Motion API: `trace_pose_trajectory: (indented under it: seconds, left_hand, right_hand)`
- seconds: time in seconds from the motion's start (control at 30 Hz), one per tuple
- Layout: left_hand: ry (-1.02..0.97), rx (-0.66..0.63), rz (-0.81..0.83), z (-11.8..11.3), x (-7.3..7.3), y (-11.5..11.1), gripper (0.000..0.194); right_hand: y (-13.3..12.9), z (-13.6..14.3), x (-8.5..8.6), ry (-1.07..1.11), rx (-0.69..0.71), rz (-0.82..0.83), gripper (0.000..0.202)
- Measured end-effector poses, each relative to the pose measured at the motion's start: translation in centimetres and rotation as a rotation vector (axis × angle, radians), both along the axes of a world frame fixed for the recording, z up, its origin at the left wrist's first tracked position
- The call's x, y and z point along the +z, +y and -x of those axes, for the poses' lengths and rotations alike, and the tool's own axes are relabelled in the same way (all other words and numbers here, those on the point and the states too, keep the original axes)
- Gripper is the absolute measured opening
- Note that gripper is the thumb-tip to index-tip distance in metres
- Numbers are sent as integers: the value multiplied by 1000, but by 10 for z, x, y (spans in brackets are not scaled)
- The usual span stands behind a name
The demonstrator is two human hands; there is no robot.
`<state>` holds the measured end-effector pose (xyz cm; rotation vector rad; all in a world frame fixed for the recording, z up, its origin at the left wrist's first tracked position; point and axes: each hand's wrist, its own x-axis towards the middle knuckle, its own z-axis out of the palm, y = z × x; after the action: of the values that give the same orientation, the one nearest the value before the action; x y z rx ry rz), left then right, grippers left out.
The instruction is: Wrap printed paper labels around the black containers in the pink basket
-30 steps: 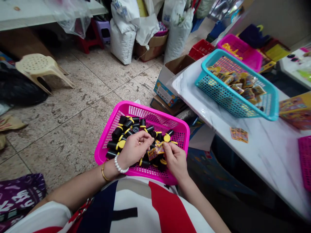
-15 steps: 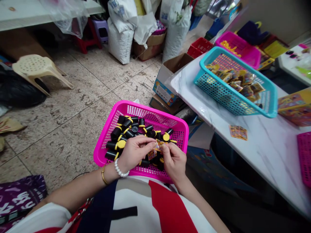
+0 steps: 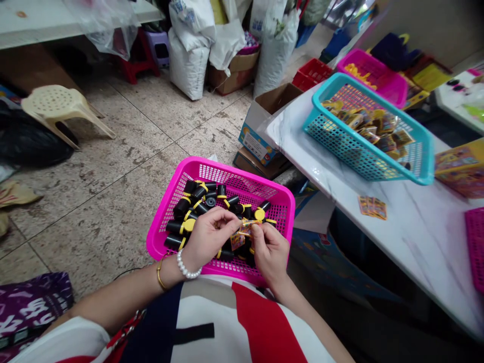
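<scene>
Over a pink basket [image 3: 161,222] on my lap, both hands pinch one small shiny, yellow-printed packet [image 3: 247,227]. My left hand [image 3: 212,234], with a pearl bracelet at the wrist, has thumb and forefinger closed at the packet's left end. At its right end my right hand [image 3: 270,249] grips between thumb and bent forefinger. Part of the print hangs just below the fingertips, above the basket's contents. Several black cylinders [image 3: 176,226] with yellow caps lie jumbled in the basket, partly hidden by my hands.
On the marble-patterned table [image 3: 408,237] at right stand a turquoise basket [image 3: 425,156] of packets and, nearer, a few flat printed cards [image 3: 372,207]. Open cardboard boxes [image 3: 260,123] stand beside the table. A beige stool [image 3: 56,103] is on the floor at left.
The packet between my fingertips has changed shape and tilt slightly, its yellow upper edge now stretched between them. Both hands keep their pinch and nearly their place.
</scene>
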<state>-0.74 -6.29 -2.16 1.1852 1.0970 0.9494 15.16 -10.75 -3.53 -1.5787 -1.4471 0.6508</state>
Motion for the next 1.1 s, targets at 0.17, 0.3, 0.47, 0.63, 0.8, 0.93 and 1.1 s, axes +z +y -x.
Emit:
trace_pose_trajectory:
  seconds: [0.17, 0.3, 0.47, 0.63, 0.8, 0.93, 1.1]
  left_hand:
    - [24, 29, 9, -2, 1, -3, 15]
    - [-6, 83, 105, -2, -1, -4, 16]
    - [36, -9, -17, -1, -1, -5, 13]
    - [39, -37, -60, -1, -4, -2, 15]
    - [86, -15, -84, 3, -7, 1, 10]
    - [122, -17, -103, 4, -6, 1, 10]
    - [147, -26, -120, 3, -8, 0, 11]
  right_hand:
    - [2, 1, -1, -11, -16, -23, 31]
    - [2, 0, -3, 0, -41, -9, 31]
    - [2, 1, -4, -7, -14, -8, 30]
    - [2, 5, -3, -46, 74, -24, 27]
    - [0, 7, 2, -30, 92, -30, 10]
    - [0, 6, 1, -67, 90, -55, 13]
    - [0, 8, -4, -150, 101, -65, 21]
